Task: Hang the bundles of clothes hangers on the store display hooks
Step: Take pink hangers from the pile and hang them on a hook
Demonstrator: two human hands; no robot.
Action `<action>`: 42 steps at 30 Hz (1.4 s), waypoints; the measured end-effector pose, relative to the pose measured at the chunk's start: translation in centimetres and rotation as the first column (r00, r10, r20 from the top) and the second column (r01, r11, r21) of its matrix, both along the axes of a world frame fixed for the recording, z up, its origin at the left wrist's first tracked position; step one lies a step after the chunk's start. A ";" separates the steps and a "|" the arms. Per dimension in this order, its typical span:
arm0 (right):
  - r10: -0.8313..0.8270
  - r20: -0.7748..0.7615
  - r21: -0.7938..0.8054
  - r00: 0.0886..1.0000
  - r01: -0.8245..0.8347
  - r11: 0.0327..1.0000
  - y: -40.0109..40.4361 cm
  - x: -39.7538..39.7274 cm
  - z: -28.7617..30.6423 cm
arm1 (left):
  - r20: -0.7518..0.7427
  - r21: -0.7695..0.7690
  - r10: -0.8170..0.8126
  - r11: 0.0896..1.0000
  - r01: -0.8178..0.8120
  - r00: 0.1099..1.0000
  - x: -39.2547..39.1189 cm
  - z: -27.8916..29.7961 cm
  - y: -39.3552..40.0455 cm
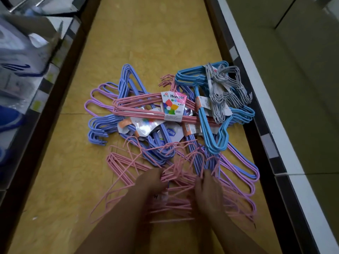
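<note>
Both my forearms reach in from the bottom of the frame; my left hand (152, 182) and right hand (207, 187) each curl their fingers around the thin wires of a loose pink hanger bundle (174, 197) at lower centre. Beyond it, mid-frame on the yellow floor (146, 43), lie a labelled pink bundle (139, 107), purple bundles (102, 129), a blue bundle (211, 125) and a grey bundle (222, 92). Shelving (27, 79) runs along the left edge.
</note>
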State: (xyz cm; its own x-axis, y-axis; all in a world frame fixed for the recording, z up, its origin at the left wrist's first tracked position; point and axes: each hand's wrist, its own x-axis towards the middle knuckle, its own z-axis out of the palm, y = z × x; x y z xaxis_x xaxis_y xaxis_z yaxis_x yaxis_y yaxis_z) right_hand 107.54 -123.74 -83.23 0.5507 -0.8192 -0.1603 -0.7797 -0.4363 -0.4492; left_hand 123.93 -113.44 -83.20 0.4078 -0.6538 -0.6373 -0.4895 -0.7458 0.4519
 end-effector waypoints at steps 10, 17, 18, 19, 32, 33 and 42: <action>-0.058 0.117 0.142 0.991 0.041 0.989 -1.1 1.9 -1.7 | -0.066 0.089 -0.077 0.993 0.082 0.995 -2.4 -2.0 0.5; -0.466 -0.028 0.329 0.885 0.448 0.831 -5.2 -1.7 -3.2 | 0.154 0.112 -0.100 0.990 0.083 0.983 -3.1 -3.4 1.1; -0.444 -0.029 0.368 0.895 0.423 0.828 -5.3 -1.7 -3.3 | 0.167 0.102 -0.104 0.991 0.087 0.981 -3.2 -3.4 1.1; -0.426 -0.027 0.351 0.904 0.408 0.843 -5.2 -1.7 -3.3 | 0.173 0.092 -0.108 0.991 0.093 0.979 -3.4 -3.4 1.1; 0.276 -0.382 0.163 0.882 -0.229 0.960 -1.1 -3.4 -2.3 | 0.143 -0.065 -0.080 0.994 0.090 0.986 -3.9 -2.8 0.8; 0.221 -0.345 0.091 0.912 -0.202 0.975 -0.8 -3.2 -2.6 | 0.128 -0.083 -0.074 0.993 0.085 0.989 -3.8 -2.7 0.8; -0.171 -0.362 0.072 0.916 0.210 0.975 -2.9 -1.7 -2.8 | 0.200 -0.073 -0.206 0.972 0.224 0.958 -2.5 -1.7 0.9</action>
